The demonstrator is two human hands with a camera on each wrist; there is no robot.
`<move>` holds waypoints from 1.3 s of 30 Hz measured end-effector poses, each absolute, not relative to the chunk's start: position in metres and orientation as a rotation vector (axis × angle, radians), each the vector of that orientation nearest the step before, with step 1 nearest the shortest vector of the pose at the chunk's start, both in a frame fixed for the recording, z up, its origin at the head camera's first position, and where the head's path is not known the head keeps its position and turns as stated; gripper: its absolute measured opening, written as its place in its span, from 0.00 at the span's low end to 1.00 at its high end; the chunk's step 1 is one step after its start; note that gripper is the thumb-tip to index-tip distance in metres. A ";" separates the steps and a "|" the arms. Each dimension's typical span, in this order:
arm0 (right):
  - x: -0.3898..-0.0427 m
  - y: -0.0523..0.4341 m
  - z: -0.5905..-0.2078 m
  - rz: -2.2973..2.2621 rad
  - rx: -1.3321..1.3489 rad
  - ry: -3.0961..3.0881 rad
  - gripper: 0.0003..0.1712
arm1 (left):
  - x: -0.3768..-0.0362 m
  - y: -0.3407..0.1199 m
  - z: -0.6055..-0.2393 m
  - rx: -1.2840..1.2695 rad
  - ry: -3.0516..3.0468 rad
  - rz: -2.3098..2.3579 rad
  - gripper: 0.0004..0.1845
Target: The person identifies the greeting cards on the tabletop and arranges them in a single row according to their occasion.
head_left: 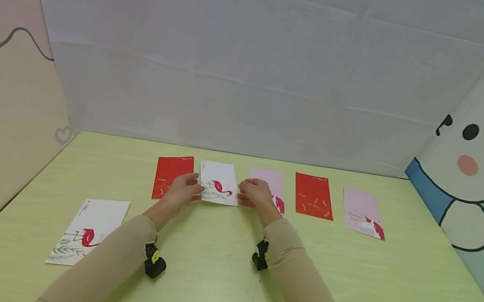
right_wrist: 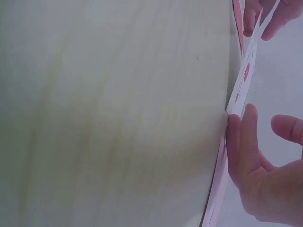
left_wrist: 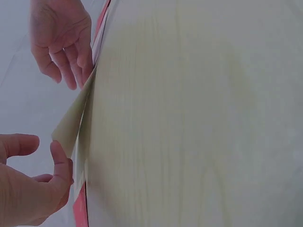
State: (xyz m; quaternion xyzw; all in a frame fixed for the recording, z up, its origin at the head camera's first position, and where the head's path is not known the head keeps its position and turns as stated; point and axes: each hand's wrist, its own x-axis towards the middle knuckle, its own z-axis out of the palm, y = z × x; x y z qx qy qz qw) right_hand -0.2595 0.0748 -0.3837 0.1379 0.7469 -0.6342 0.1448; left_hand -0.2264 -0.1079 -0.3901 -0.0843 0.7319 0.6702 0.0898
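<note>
A white envelope with a red flamingo point(head_left: 218, 183) lies in a row of envelopes on the yellow-green table point(head_left: 220, 276). My left hand point(head_left: 194, 186) holds its left edge and my right hand point(head_left: 244, 190) holds its right edge. In the left wrist view, the left thumb point(left_wrist: 60, 163) sits at the envelope's raised near corner point(left_wrist: 71, 127), and the right hand point(left_wrist: 61, 42) is beyond it. From the right wrist, the right thumb point(right_wrist: 236, 142) lies against the white envelope point(right_wrist: 244, 85). The near edge is lifted a little off the table.
The row also holds a red envelope point(head_left: 173, 175), a pink one point(head_left: 272, 180) partly under my right hand, another red point(head_left: 313, 196) and another pink point(head_left: 363, 212). A second white flamingo envelope point(head_left: 87, 231) lies near the left. Cloth walls close the back and sides.
</note>
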 end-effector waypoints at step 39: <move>-0.232 0.076 -0.373 -1.815 -0.012 2.175 0.16 | -0.202 -0.134 -0.383 -0.093 2.304 1.877 0.36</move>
